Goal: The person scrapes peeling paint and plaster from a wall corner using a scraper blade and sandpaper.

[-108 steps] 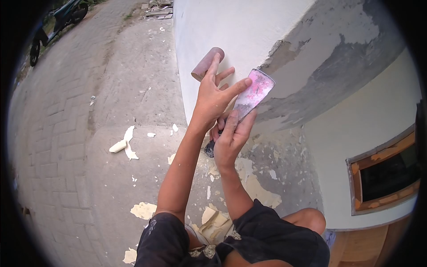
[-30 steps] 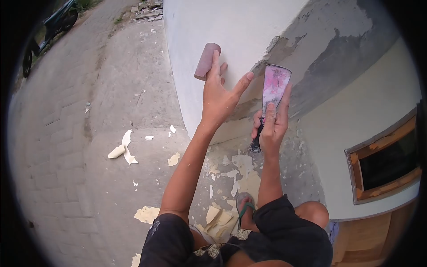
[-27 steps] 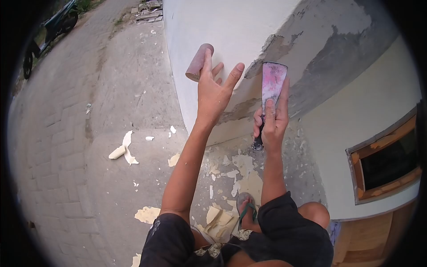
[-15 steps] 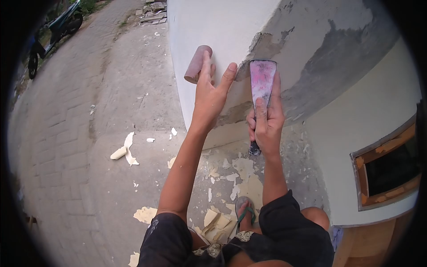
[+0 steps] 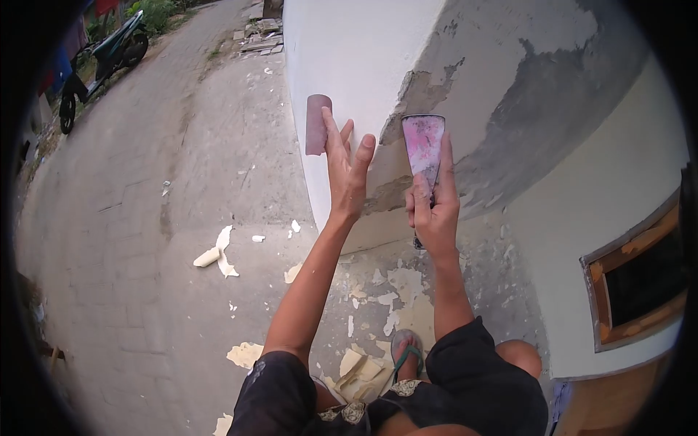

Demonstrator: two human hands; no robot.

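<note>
My left hand [image 5: 347, 178] is raised at the white wall [image 5: 356, 51], fingers stretched and thumb apart. Under its fingertips is a curled reddish-brown sheet that looks like sandpaper [image 5: 317, 125], which the fingers hold against or close to the wall. My right hand [image 5: 436, 218] grips a putty knife [image 5: 424, 145] by its dark handle, thumb and index finger along the blade. The wide blade points up and is smeared pink and white. It is in front of the wall's corner, where a bare grey patch [image 5: 425, 91] shows; whether it touches cannot be seen.
Peeled cream paint flakes [image 5: 363, 374] lie around my sandalled foot [image 5: 407, 352], and a curled strip [image 5: 216, 254] is on the concrete to the left. A wood-framed window [image 5: 640, 280] is at the right. A motorbike [image 5: 109, 54] stands beside the paved lane [image 5: 109, 218].
The camera view has shifted slightly. My left hand has moved a little left along the wall, and the sandpaper is now more upright. The putty knife stays near the same wall patch.
</note>
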